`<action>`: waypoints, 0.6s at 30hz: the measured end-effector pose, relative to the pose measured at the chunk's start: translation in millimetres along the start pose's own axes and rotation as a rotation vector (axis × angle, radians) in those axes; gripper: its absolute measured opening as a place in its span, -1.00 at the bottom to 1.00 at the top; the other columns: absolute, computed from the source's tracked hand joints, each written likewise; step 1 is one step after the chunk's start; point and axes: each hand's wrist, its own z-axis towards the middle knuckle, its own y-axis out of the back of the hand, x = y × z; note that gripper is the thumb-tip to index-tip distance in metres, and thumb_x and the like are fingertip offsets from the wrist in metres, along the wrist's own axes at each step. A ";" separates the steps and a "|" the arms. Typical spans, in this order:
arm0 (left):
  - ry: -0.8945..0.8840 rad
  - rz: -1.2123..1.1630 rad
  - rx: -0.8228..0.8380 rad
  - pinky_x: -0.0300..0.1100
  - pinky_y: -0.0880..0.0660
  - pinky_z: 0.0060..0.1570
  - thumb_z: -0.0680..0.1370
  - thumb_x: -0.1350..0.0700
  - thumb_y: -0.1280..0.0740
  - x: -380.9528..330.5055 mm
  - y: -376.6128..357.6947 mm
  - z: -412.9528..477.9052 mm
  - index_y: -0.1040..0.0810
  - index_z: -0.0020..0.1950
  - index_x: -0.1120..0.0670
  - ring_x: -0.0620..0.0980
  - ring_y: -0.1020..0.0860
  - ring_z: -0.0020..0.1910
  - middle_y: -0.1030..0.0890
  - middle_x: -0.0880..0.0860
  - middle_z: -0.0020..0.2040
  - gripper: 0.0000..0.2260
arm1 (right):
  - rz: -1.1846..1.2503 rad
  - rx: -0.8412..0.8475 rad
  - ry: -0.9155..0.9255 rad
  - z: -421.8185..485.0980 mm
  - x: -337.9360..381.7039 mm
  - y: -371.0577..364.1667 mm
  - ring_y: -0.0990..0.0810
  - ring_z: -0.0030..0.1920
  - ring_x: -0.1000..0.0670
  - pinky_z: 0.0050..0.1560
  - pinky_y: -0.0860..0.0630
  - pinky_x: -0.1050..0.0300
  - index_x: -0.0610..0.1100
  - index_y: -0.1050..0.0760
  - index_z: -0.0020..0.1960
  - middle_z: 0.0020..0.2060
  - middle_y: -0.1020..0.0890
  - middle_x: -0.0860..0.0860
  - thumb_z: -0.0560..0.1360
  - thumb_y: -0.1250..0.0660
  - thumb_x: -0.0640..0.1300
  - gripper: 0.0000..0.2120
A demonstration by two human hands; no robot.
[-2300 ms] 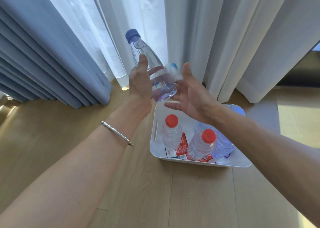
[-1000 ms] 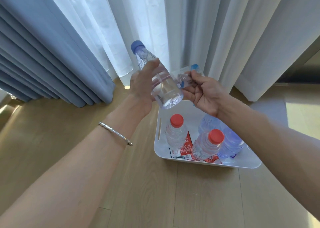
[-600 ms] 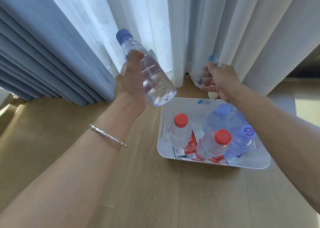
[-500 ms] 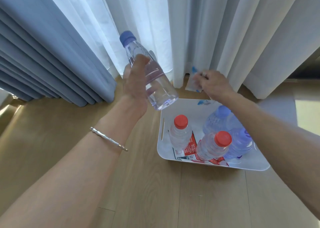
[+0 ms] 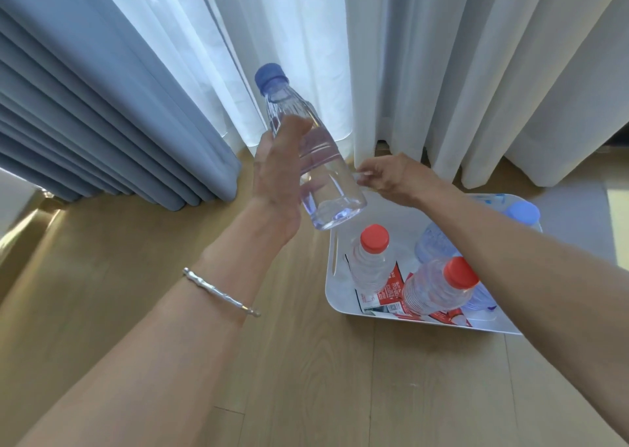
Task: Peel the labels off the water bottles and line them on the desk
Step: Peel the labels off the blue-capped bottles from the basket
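Gripped the blue-capped bottle (image 5: 316, 160) in the left hand (image 5: 277, 188), thumb across the near side and fingers wrapped behind the clear body, in mid-air over the near-left corner of the white bin (image 5: 332, 278). Held it tilted, cap up and away, base down toward the bin, probably to turn the wall where a label would sit toward the other hand. Showed no label on the visible wall. Reached the right hand (image 5: 391, 177) in over the bin's far side, fingertips (image 5: 371, 171) loosely curled just beside the bottle's lower body. Could not tell whether pinching a scrap of clear film or nothing at all: too blurred there. Judged the peel on this one done or nearly so, with the lining-up not yet begun.

Stood an upright red-capped bottle (image 5: 371, 263) and a leaning red-capped bottle (image 5: 435, 288) inside the bin, both stripped clear, on top of loose red labels (image 5: 389, 290) lying flat on its floor, a sensible place for the waste. Lay bluish bottles (image 5: 434, 242) farther right, partly hidden behind the right forearm.

Rested the bin on a pale wood floor (image 5: 136, 293), close before white sheer curtains (image 5: 442, 72), beside a heavier blue-grey curtain (image 5: 102, 106) bunched at the left. Found no desk anywhere in view. Wore a silver bracelet (image 5: 221, 291) on the left wrist.
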 end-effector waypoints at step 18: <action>-0.074 0.041 0.084 -0.11 -0.54 -0.19 0.47 0.05 -0.32 -10.5 3.7 -10.9 -0.49 -0.01 0.00 -0.05 -0.62 -0.24 -0.61 0.00 -0.14 -0.87 | -0.404 0.232 -0.042 -10.5 4.6 11.3 -0.48 0.19 -0.08 0.13 -0.47 0.02 -0.07 -0.49 0.31 0.23 -0.49 -0.05 0.56 -0.28 0.04 -0.63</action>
